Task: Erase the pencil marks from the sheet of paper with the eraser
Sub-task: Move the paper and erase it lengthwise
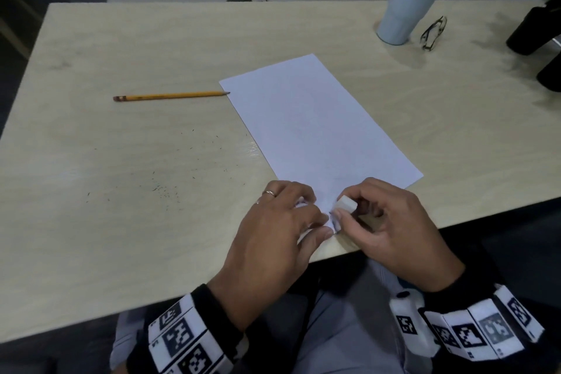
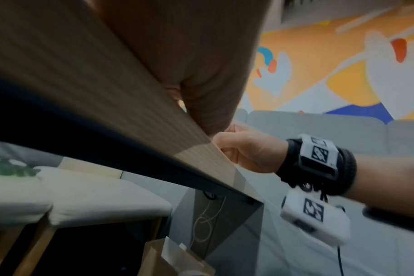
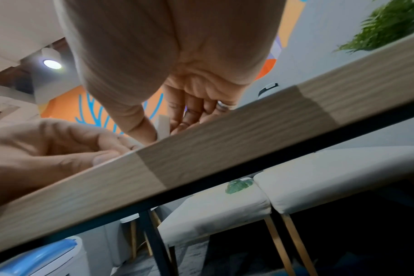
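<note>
Right hand (image 1: pixel 391 228) pinches a small white eraser (image 1: pixel 346 204) between thumb and curled fingers, its lower end on the near corner of a sheet of paper (image 1: pixel 312 118) close to the desk's (image 1: pixel 121 191) front edge. Left hand (image 1: pixel 273 240), wearing a ring, lies just beside it with fingers spread fairly flat, pressing that same corner of the paper down; thumb and eraser nearly touch. Paper lies slanted, running from the front edge toward the middle of the desk, and no marks can be made out on it. Yellow pencil (image 1: pixel 171 96) rests to the left, its tip at the paper's far left corner. Dark crumbs (image 1: pixel 170 188) are scattered on the desk's left half. Near the far right corner stand a pale travel mug (image 1: pixel 406 6) and, just beside it, folded glasses (image 1: pixel 433 33). Both wrists wear bands with black-and-white square patterns.
</note>
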{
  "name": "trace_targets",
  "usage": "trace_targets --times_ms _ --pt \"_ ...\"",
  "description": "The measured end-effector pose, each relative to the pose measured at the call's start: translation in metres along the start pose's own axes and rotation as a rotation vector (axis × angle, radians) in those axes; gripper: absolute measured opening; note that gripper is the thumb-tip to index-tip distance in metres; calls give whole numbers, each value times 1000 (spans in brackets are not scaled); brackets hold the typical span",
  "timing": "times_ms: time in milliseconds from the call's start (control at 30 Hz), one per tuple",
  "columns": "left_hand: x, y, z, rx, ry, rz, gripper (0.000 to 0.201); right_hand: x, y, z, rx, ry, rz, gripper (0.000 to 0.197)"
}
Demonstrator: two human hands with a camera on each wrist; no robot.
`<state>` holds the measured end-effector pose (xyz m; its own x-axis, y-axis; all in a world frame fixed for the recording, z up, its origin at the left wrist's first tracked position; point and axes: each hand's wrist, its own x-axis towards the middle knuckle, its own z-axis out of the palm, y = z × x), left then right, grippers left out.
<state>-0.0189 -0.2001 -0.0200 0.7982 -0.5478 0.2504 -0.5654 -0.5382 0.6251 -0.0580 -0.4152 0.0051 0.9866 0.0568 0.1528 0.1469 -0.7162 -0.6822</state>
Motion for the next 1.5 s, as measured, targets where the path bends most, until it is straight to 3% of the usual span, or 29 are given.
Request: trace_targets --times_ms 167,333,567,733,867,1033,1167,1300,1433,1500 --pt "10 -6 -1 -34 35 -131 31 1 -3 1 14 21 42 15" --pt "8 -3 -2 70 11 -153 55 2 -3 5 22 38 41 16" --pt "16 -11 -8 173 -173 -227 105 2 -11 8 75 20 74 19" --pt "16 -6 -13 189 -194 -243 102 15 18 -19 13 186 208 15" --pt "15 -8 -12 223 -216 -240 106 8 -14 5 32 42 66 18" --pt "17 -6 -15 224 -238 -245 102 20 8 -12 -74 153 108 21" --pt "17 -7 -15 235 -233 -241 108 11 -15 11 -74 38 22 22" --pt "18 -5 -15 228 -234 -244 102 24 9 -7 -124 154 92 25" --pt "18 -6 -16 222 -241 -243 105 12 -16 11 -106 61 5 21" --pt "19 -5 -16 226 -248 -242 104 18 -1 5 -48 101 69 20"
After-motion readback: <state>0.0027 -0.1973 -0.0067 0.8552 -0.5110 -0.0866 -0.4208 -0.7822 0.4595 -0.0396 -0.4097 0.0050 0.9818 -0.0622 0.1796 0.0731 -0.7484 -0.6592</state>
